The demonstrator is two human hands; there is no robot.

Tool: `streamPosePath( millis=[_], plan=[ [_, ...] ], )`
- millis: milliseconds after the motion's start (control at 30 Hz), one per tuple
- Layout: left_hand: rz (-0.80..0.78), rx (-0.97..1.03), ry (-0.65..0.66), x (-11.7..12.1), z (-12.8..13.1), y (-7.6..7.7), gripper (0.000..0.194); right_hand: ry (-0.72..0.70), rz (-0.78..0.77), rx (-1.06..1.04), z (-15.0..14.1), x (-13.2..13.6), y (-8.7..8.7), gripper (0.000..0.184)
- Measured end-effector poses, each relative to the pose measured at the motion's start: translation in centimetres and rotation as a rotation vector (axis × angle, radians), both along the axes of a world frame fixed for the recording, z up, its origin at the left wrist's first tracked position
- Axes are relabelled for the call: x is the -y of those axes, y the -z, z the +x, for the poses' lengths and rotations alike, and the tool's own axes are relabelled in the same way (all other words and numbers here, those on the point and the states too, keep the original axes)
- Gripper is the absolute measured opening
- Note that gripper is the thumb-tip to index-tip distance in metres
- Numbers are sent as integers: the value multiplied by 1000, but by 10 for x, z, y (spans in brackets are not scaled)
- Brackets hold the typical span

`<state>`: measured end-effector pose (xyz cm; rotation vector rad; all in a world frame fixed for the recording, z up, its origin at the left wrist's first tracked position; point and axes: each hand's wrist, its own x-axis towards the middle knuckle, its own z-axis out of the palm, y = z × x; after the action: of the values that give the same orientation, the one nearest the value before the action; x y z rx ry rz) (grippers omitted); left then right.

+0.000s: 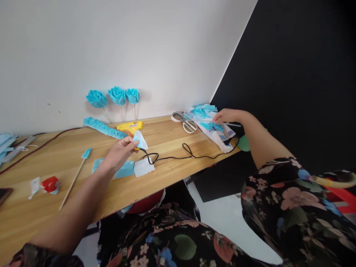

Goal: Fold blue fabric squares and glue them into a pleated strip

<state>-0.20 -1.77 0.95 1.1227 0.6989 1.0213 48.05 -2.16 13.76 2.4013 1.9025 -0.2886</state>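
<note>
My left hand (120, 151) pinches a small folded piece of blue and white fabric (140, 140) between thumb and fingers. Behind that piece lies a yellow hot glue gun (130, 126), its black cord (178, 157) running right. At the right end of the table, my right hand (227, 115) reaches over a heap of blue and white fabric scraps (204, 111), fingers drawn together; what is between them is too small to make out. Under my left wrist are blue fabric pieces (124, 170) and a white piece (144, 167).
Three blue fabric flowers on sticks (117, 96) lean against the wall. A pleated blue strip (102, 128) lies below them. Scissors (184, 121) rest left of the heap. Further left are a blue-tipped stick (74, 178), a red item (50, 184) and a dark object (5, 194).
</note>
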Motion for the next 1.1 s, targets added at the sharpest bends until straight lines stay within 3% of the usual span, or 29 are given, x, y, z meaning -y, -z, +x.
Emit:
streamPosePath(
  millis=[100, 267, 367, 467, 500, 567, 667, 867, 967, 1100],
  plan=[
    [-7, -4, -2, 1, 0, -2, 34, 19, -156, -105, 7, 11, -6, 23],
    [10, -25, -5, 0, 0, -2, 36, -25, -138, -220, 11, 27, -5, 28],
    [17, -35, -7, 0, -1, 0, 36, -64, -129, -277, -7, 29, 13, 28],
    [10, -44, -14, 0, -1, 1, 36, -105, -128, -304, -38, 24, 44, 32],
    [3, -42, -15, 0, -1, 2, 36, -107, -118, -286, -48, 21, 53, 33],
    [-13, -34, -17, 0, -1, 2, 35, -55, -53, -44, -60, 14, 68, 31],
    [-11, -34, -21, -1, -1, 3, 34, 75, -9, 128, -60, 4, 80, 33],
    [6, -29, 3, -3, -3, 5, 32, 202, -112, 267, -48, -8, 100, 37],
    [14, -39, 5, -3, -4, 6, 32, 199, -101, 291, -47, -10, 101, 43],
    [14, -54, -8, -3, -3, 4, 33, 168, -40, 291, -32, -8, 71, 36]
  ],
)
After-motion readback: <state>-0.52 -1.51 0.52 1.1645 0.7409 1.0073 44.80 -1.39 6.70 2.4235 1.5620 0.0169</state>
